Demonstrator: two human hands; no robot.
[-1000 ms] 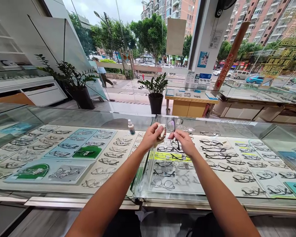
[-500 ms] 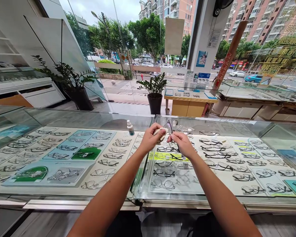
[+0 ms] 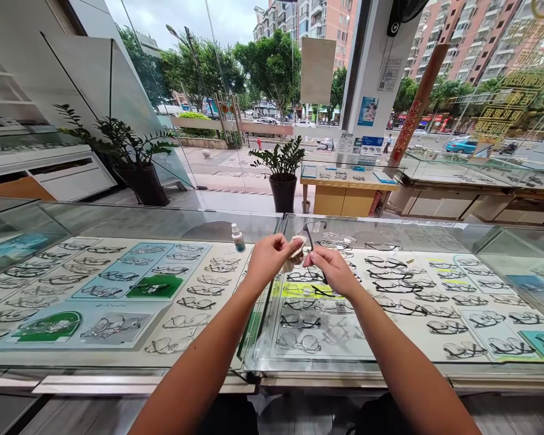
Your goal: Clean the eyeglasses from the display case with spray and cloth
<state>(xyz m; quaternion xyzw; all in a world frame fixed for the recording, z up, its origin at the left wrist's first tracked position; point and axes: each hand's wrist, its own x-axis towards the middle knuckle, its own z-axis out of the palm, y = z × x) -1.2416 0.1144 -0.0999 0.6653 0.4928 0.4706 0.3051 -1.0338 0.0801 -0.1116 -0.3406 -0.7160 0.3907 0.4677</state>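
My left hand (image 3: 267, 258) pinches a crumpled pale cloth (image 3: 297, 254) between thumb and fingers. Just to its right, my right hand (image 3: 333, 269) grips a pair of dark-framed eyeglasses (image 3: 309, 235) near the frame, with one temple arm sticking upward. The cloth lies against the eyeglasses, and the lens there is mostly hidden by cloth and fingers. Both hands are raised over the glass display counter (image 3: 263, 326). A small white bottle with a blue label (image 3: 238, 239) stands upright to the left of my left hand.
Rows of eyeglasses (image 3: 300, 320) lie inside the counter on both sides. A green display piece (image 3: 156, 286) is at the left. Beyond the counter stand a potted plant (image 3: 283, 188), a small wooden display table (image 3: 342, 199) and large windows onto a street.
The cloth and my left hand have shifted slightly against the eyeglasses, with the left fingers curling more. My right hand keeps its grip. The view has shifted a little.
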